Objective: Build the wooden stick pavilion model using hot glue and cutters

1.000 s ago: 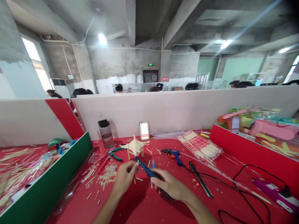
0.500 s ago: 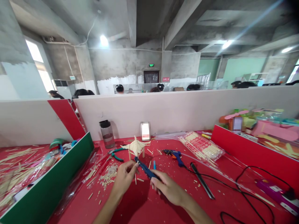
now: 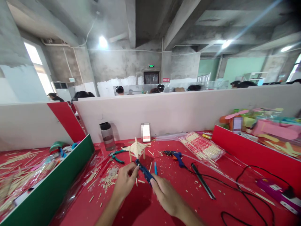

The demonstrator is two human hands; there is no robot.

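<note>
My right hand (image 3: 162, 190) is wrapped round the rear of a long dark blue tool (image 3: 145, 171), shaped like a utility knife. The tool points away and to the left. My left hand (image 3: 127, 178) is closed in a pinch beside its front end; whatever is between the fingertips is too small to make out. Just beyond the tool's tip stands a small pavilion model (image 3: 137, 149) made of thin wooden sticks, with a peaked roof on posts. Teal-handled pliers (image 3: 118, 156) lie open to its left. A light blue pen-like stick (image 3: 155, 168) lies right of the tool.
Stick offcuts (image 3: 110, 177) are scattered at left. A blue glue gun (image 3: 175, 156) with a trailing black cable, a black-and-silver cutter (image 3: 202, 180) and bagged sticks (image 3: 201, 147) lie at right. A water bottle (image 3: 107, 135) and a phone (image 3: 146, 132) stand by the partition (image 3: 188, 110).
My right hand has turned and shifted forward slightly along the dark blue tool, covering more of its rear. My left hand keeps nearly the same place and pinch. The model has not moved.
</note>
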